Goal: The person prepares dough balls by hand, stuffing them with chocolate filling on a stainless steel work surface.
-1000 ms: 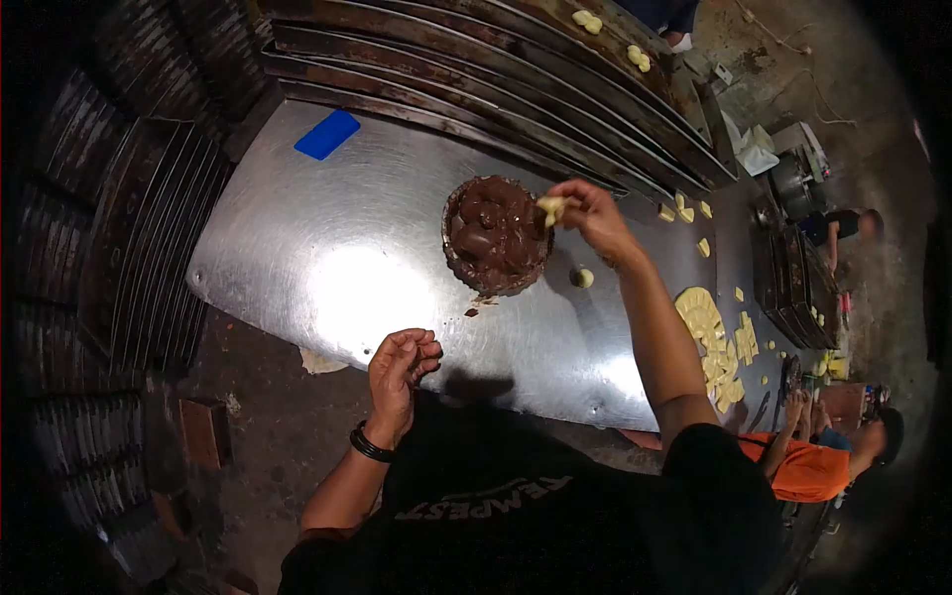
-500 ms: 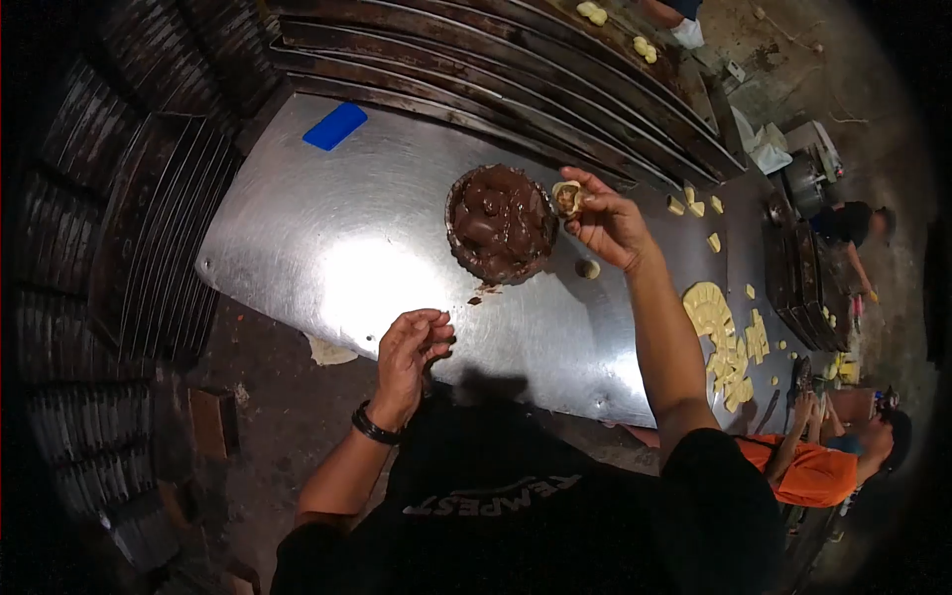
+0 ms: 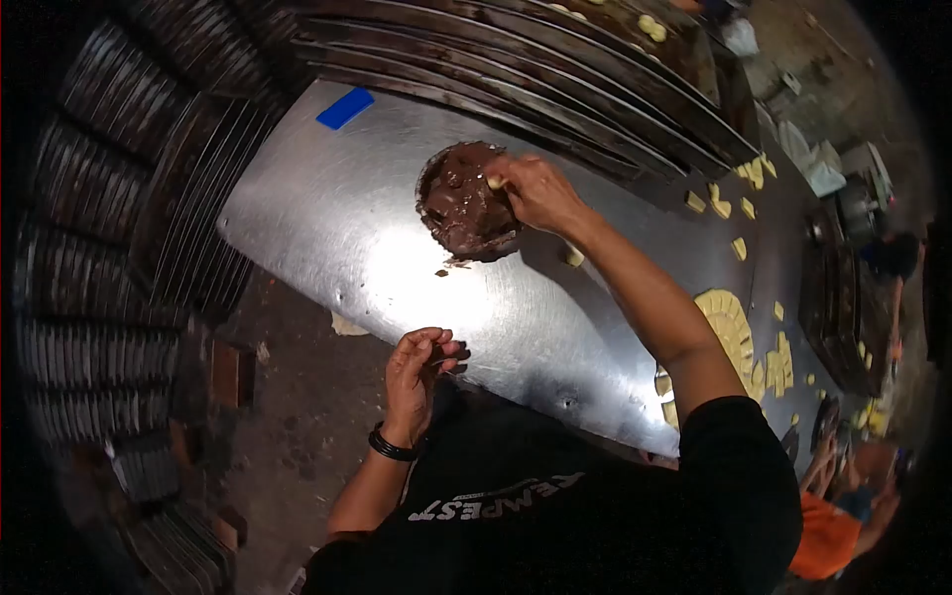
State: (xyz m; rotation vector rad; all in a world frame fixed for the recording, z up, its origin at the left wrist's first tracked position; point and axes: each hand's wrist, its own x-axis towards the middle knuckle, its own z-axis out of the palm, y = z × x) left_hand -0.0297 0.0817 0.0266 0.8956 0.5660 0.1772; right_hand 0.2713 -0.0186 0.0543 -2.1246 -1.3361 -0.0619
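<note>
A round bowl heaped with chocolate filling (image 3: 458, 203) sits on the metal table. My right hand (image 3: 540, 193) reaches over its right side, closed on a small pale piece of dough (image 3: 495, 182) that is at the filling's surface; my fingers hide most of it. Just below that wrist, another small dough piece (image 3: 574, 257) lies on the table. My left hand (image 3: 418, 372) hovers at the table's front edge, fingers loosely curled and apart, with nothing visible in them.
A blue scraper (image 3: 345, 108) lies at the table's far left. Stacked dark trays (image 3: 516, 89) line the back. To the right are cut dough pieces (image 3: 729, 322). A person in an orange top (image 3: 828, 535) is at the lower right.
My right hand has moved left, bringing the dough piece from beside the bowl to over the chocolate filling. My left hand stays near the front edge. The view has shifted slightly.
</note>
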